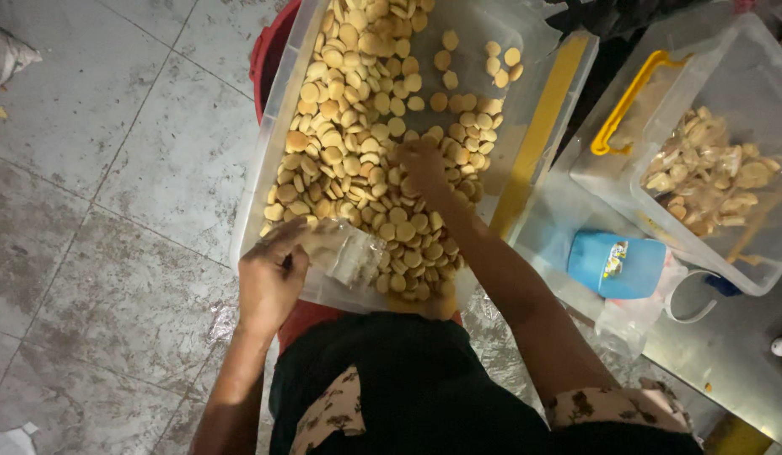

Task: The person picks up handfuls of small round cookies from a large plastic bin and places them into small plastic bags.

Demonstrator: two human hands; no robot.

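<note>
Dark cloth over my lap (408, 379) fills the bottom of the view, with the patterned cuff of my sleeve (614, 404) on the right. Just beyond it sits the clear plastic bin (277, 109), drawn up against my knees so that both arms reach it without stretching. It appears to rest on a red bucket (268, 50), which lifts it off the tiled floor (96, 168).

My left hand (271, 278) is closed on a small clear bag (349, 253), pinching it at the near rim of the bin. I keep it tipped over the heap, probably so anything that slips falls back among the rest; pale pieces show through the film, so it seems partly filled. My right hand (420, 164) is down in the round biscuits (365, 143), fingers bunched together in the pile. Whether it has any pinched I cannot tell, since the fingertips are buried among them.

The biscuits lie thickest on the left and near side of the bin, thinning to bare plastic at the far right. Its yellow-edged lid (542, 126) leans against the right wall, out of the way. Further right, on the table (728, 371), stands a second clear bin (745, 84) holding biscuits already in bags (711, 177), with a blue cup (614, 265) lying beside it.
</note>
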